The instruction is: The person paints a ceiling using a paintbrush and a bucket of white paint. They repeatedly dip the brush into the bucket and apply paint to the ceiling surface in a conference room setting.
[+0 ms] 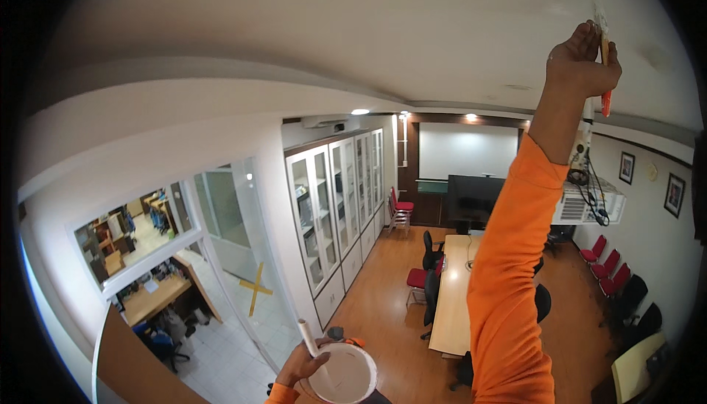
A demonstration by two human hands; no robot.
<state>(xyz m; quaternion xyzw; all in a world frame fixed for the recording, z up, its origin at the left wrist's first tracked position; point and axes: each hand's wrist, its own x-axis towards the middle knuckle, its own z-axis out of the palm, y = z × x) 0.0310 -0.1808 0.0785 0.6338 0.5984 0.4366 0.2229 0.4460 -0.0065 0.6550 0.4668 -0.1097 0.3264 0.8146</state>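
Note:
High at the right, my right hand is closed round a paintbrush with an orange-red handle end. Its pale bristles point up and appear to meet the white ceiling, where a whitish smear shows. Low in the middle, my left hand grips the near-left rim of a paint bucket. Off-white liquid, which looks like paint, fills part of it. A pale stick leans out of the bucket, under my left thumb. The bucket's underside is out of view.
Far below stand a long wooden table, black office chairs and red chairs. A projector with dangling cables hangs right of my arm. Glass-door cabinets and a glass panel with a yellow tape cross stand left.

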